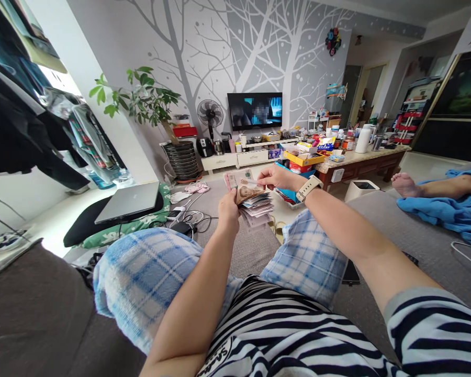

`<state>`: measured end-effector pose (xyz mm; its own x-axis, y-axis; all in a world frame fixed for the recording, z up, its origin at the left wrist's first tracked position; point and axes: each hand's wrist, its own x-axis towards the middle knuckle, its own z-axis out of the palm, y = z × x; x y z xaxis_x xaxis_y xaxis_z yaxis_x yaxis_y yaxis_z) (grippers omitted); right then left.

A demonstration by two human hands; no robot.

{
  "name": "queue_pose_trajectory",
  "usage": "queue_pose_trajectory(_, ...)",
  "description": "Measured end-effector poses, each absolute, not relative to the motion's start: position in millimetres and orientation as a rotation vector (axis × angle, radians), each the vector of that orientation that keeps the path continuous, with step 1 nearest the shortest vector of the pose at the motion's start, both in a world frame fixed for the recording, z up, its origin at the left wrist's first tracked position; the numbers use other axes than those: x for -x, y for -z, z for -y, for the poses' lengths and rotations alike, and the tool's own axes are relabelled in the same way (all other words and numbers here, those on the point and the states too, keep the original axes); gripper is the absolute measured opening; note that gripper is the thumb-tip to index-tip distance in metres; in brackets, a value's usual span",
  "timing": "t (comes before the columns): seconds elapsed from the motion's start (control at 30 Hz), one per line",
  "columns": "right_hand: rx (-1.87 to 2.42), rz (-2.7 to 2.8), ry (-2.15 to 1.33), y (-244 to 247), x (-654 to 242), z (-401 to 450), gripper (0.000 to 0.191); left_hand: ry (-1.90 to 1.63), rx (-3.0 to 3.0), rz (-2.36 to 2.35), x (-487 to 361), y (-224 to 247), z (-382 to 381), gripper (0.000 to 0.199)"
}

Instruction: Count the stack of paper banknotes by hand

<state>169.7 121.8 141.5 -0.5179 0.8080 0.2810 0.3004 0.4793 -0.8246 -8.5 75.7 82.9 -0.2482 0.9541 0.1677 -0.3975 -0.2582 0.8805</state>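
A fanned bundle of banknotes [255,207] is held above the grey sofa, between my knees. My left hand [228,211] grips the bundle at its left side, thumb on top. A brown note with a portrait faces up, and a pinkish note sticks out behind it. My right hand [280,178], with a pale watch [309,187] on its wrist, pinches the upper edge of a note at the top of the bundle. Loose slips or notes hang in layers below; their lower ends fan apart.
A closed laptop [129,202] lies on a cushion at left, near tangled cables [196,217]. A cluttered coffee table [353,157] stands at right, with a bin [361,189] below. Another person's bare leg [435,188] rests on the sofa at right. A phone [350,273] lies beside my leg.
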Motion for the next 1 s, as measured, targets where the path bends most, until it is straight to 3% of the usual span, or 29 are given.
queue_pose_trajectory(1.0,0.918,2.041,-0.990,-144.9,-169.3,-117.5,0.012,-1.707,-0.920,-0.876,8.2,-81.9,-79.4,0.021)
